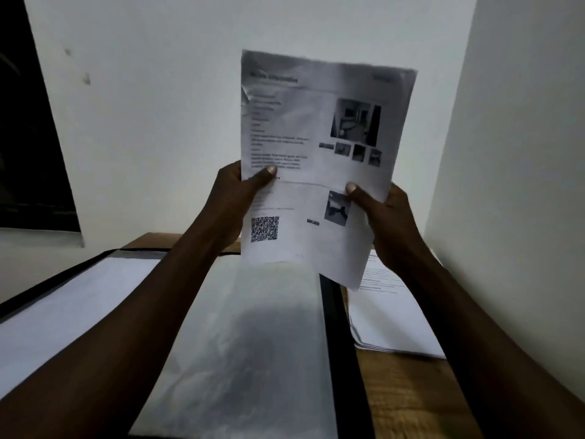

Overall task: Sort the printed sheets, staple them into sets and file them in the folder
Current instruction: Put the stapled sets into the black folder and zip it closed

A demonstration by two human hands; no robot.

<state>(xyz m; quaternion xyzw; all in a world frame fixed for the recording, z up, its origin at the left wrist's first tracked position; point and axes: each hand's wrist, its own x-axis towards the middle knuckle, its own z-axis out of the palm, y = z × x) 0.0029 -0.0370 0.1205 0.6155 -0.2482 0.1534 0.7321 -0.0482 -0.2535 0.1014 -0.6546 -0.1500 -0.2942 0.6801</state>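
Observation:
I hold a printed sheet (319,160) upright in front of the wall, with text, small photos and a QR code on it. My left hand (235,198) pinches its left edge, thumb on the front. My right hand (384,213) pinches its lower right part, thumb on the front too. Whether more sheets lie behind the front one cannot be told. Below it an open black folder (340,343) lies on the wooden table (408,403), with clear plastic sleeves (253,343) spread across it. A stack of printed sheets (392,324) lies to the right of the folder.
White walls stand close behind and on the right. A dark window (28,137) is at the upper left. The folder's left half (63,305) reaches toward the table's left side. The room is dim.

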